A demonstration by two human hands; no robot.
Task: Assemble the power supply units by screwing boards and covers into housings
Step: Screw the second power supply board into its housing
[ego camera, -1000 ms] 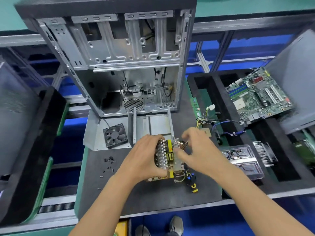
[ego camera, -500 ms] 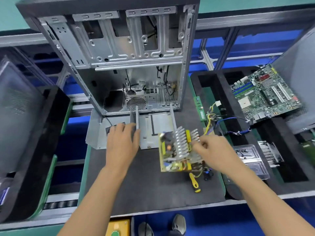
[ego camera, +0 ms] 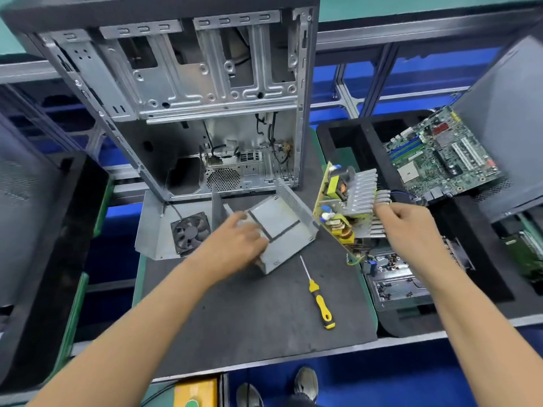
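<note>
Board (ego camera: pixel 338 207) tilted in right hand (ego camera: pixel 408 227), long axis toward housing (ego camera: pixel 282 227)

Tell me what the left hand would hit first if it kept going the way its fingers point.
Probably the grey metal housing: the left hand already lies on its near edge, fingers aimed up and left towards the housing's upright wall, though blur hides the exact contact.

We find no text, label, brand or number that can be read anywhere — the markings on the green motherboard (ego camera: pixel 440 160) and on the power supply board (ego camera: pixel 338 201) are too small and blurred to make out.
</note>
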